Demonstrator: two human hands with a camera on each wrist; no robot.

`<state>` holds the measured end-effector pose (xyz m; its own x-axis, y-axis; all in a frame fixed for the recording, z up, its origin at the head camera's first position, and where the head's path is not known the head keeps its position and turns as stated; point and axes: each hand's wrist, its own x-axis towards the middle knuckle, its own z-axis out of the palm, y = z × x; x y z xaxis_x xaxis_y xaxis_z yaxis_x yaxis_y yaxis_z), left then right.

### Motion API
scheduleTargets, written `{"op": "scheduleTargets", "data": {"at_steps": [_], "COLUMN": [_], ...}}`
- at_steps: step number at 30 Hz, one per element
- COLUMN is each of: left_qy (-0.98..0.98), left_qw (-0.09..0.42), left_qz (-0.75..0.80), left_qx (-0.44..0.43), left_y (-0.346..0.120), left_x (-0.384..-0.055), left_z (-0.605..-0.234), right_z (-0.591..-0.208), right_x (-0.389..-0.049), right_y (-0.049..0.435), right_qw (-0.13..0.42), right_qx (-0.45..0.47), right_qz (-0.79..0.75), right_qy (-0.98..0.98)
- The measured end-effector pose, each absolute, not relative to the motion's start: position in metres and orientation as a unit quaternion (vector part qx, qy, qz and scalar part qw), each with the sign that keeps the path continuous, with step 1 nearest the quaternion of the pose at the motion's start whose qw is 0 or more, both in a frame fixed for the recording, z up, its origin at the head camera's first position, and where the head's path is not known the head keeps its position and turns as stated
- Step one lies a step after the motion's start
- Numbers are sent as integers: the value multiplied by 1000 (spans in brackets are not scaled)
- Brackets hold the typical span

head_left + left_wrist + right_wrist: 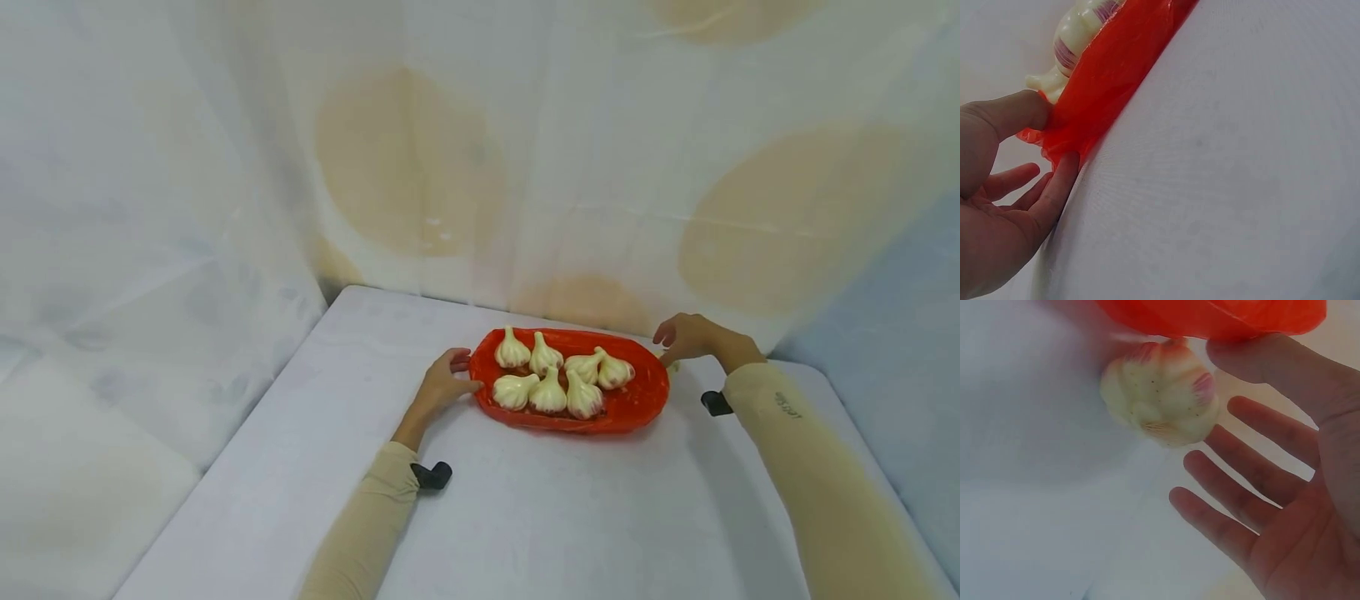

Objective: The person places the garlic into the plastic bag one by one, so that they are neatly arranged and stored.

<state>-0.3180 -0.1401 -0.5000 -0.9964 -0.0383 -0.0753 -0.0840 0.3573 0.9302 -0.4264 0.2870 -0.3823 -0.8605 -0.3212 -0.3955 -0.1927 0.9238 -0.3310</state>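
A red oval tray (633,404), with a glossy, crinkled plastic surface, sits toward the far side of the table. Several whitish garlic bulbs (548,392) with purple streaks lie in it. At the tray's left end, my left hand (442,382) pinches the crinkled rim, thumb on top and a finger low on the outside, as the left wrist view shows. My right hand (693,337) is at the other end with fingers spread, the thumb at the red edge. Another garlic bulb (1163,394) lies outside the tray, just below that edge and close to my right fingertips.
The white-covered table (525,517) reaches to a pale curtain (555,167) with tan round patches behind it. Pale sheeting (135,292) hangs along the left side, and a bluish panel (877,300) stands on the right. Each wrist carries a black mount (432,476).
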Motion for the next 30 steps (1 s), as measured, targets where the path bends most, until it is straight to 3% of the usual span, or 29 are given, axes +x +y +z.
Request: {"op": "scheduleTargets", "data": {"at_steps": [6, 30], "left_qy": [830, 833], "left_qw": [18, 15], "left_qz": [557, 553], "left_qx": [-33, -23], "left_y": [-137, -132], "left_x": [-317, -318], "left_z": [-501, -498], "right_z": [-392, -404], "right_x": [-428, -432], "right_y": [289, 295], "right_qw": [249, 248], "right_qx": [-130, -132], "right_qz": [-148, -124], "right_qy": [948, 952]}}
